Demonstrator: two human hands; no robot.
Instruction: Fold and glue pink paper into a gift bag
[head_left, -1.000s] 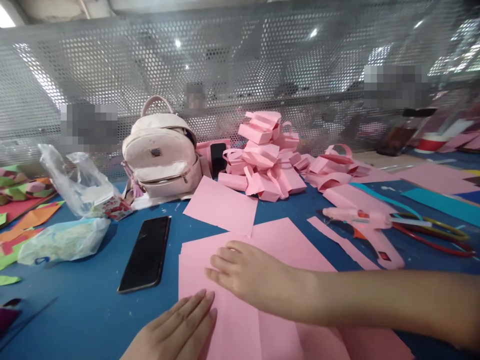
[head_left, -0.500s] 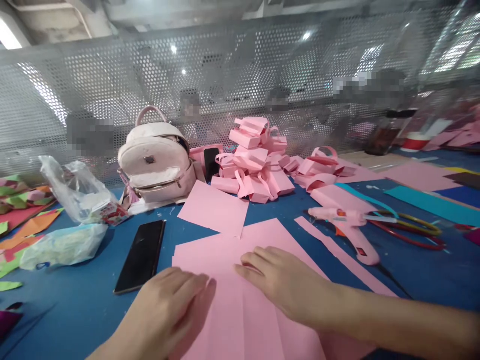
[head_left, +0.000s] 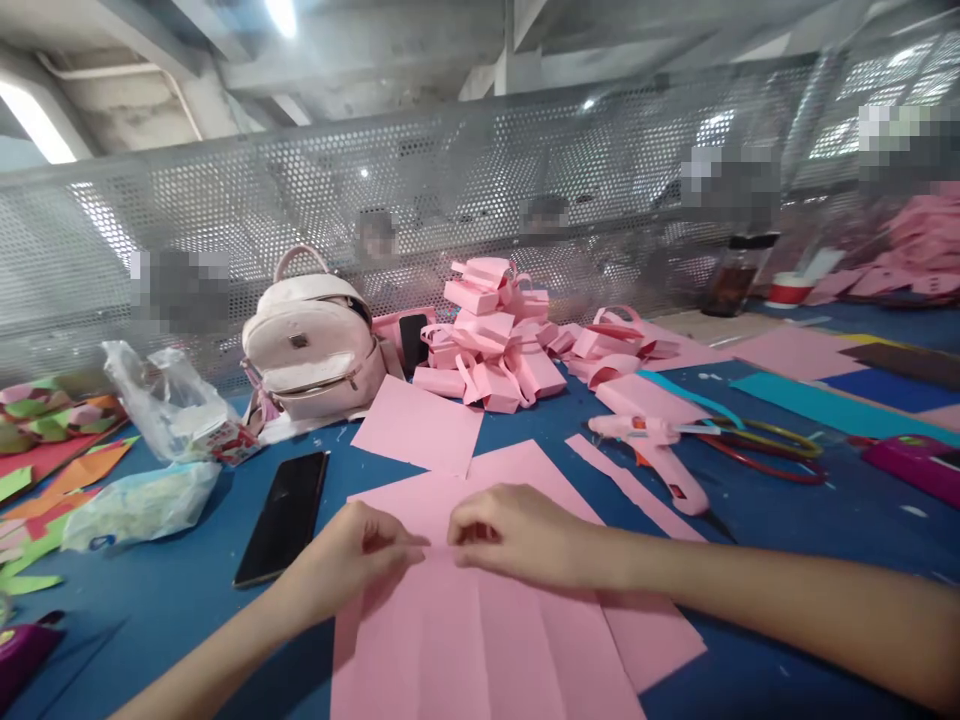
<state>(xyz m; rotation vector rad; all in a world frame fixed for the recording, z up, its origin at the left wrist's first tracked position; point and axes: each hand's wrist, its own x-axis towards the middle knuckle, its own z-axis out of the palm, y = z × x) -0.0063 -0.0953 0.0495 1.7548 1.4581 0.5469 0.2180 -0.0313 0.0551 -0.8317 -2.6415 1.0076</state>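
Nearest you, the creased pink sheet (head_left: pixel 457 650) lies over other pink paper (head_left: pixel 506 460) on the tabletop (head_left: pixel 150 590). Your left hand (head_left: pixel 360 560) and right hand (head_left: pixel 517 535), laid flat a second ago, now pinch its far edge, fingertips facing each other. Beyond your right forearm (head_left: pixel 750 590) lies the glue gun (head_left: pixel 652 450); farther, the pink pile (head_left: pixel 495 335) stands unchanged, and more ceiling (head_left: pixel 390 80) shows above.

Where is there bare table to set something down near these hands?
Left: the blue patch between the phone, the plastic packet and the left forearm. Right: the patch bordered by the glue gun, the magenta object and the right forearm, with pale scraps. Crowded: beyond the pink sheets, with the backpack and folded-paper pile.
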